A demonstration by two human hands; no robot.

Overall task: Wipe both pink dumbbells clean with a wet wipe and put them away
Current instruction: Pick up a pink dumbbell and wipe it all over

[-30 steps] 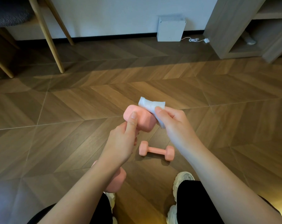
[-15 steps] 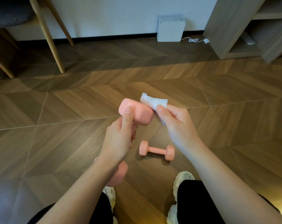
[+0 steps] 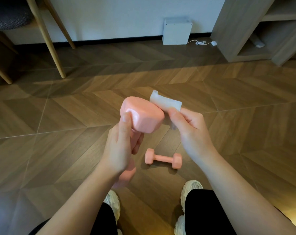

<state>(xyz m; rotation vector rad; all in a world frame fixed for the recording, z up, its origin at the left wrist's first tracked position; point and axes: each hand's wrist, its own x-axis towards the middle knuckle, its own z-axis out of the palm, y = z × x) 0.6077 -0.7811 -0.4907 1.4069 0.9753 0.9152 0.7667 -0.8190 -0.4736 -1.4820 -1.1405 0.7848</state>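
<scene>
Above the floor (image 3: 59, 133), the left hand (image 3: 119, 150) curls round the handle of one pink dumbbell (image 3: 142, 116); the right hand (image 3: 193, 133) pinches the wet wipe (image 3: 165, 102) at its upper head's far edge. Turning the weight would bring each face to the wipe. The second dumbbell (image 3: 163, 158) lies on the floor below.

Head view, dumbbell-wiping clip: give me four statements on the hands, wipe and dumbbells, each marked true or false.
1. The left hand grips a pink dumbbell. True.
2. The right hand holds nothing. False: it pinches a wet wipe.
3. A second pink dumbbell lies on the wooden floor. True.
4. The wet wipe lies on the floor. False: it is up beside the gripped dumbbell's head.
</scene>
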